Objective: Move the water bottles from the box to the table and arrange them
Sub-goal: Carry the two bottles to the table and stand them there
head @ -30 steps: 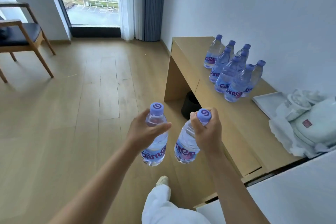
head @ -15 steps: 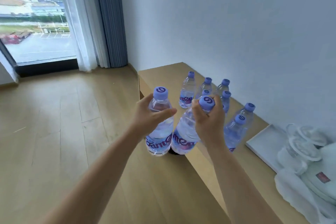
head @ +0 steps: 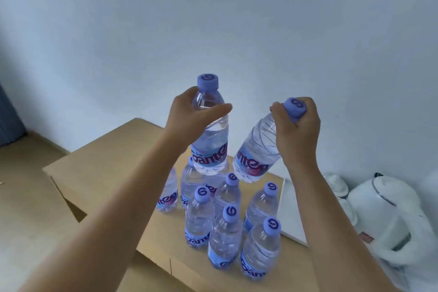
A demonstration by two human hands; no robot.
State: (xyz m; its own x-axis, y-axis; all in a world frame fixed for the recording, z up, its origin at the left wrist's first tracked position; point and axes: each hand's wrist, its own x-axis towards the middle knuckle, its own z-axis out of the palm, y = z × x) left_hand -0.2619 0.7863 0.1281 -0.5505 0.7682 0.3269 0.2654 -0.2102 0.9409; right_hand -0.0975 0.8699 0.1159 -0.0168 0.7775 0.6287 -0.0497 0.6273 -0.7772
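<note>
Left hand (head: 189, 116) grips the shoulder of an upright water bottle (head: 209, 130); right hand (head: 296, 130) is curled round the neck and cap of a second, tilted bottle (head: 257, 149). Both are held in the air, close together. Below the hands, more bottles (head: 227, 232) stand clustered on the wooden bench (head: 106, 168). A white kettle (head: 384, 211) sits right of the right forearm.

Two bare forearms in shot, no sleeves anywhere up to the frame edge. Left hand (head: 189, 114) bare, no ring, no watch, no glove. Right hand (head: 297, 130) likewise: wrist uncovered, nothing worn on the fingers (head: 276, 111).
</note>
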